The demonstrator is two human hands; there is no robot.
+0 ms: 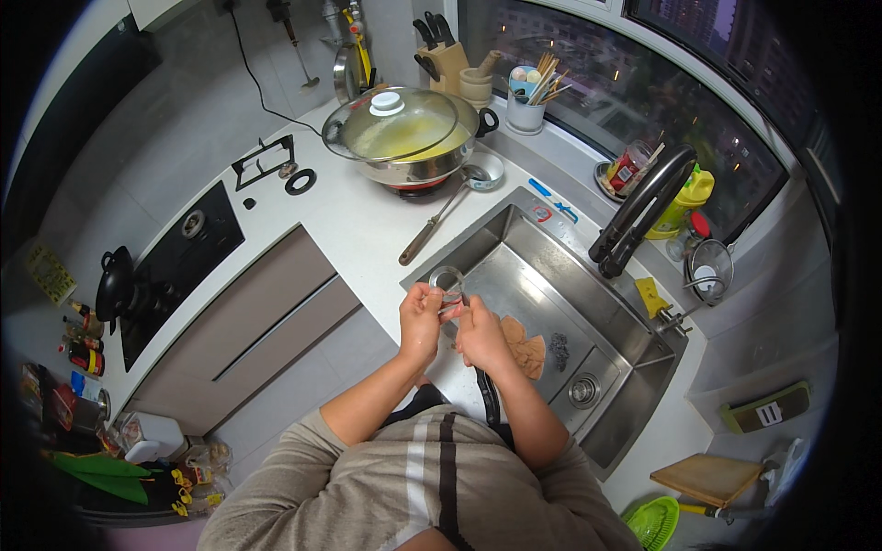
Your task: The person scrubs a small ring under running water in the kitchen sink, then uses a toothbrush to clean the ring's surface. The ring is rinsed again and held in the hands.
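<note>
Over the near left edge of the sink [625, 303], my left hand [420, 323] and my right hand [481, 338] meet, both with fingers closed. Between them is a small clear round thing [447, 277], like a glass ring or little cup. Its lower part is hidden by my fingers, and a reddish bit shows there. Inside the sink, just right of my right hand, lie a crumpled tan cloth [524, 351] and a grey steel wool scrubber [559, 351], close to the drain [582, 390].
A dark faucet [648, 211] arches over the sink's far side. Left of the sink stands a wide steel pot [413, 172] with a tilted glass lid; a long-handled ladle [436, 225] lies before it. A knife block [446, 69] stands behind. The black gas hob [184, 275] is farther left.
</note>
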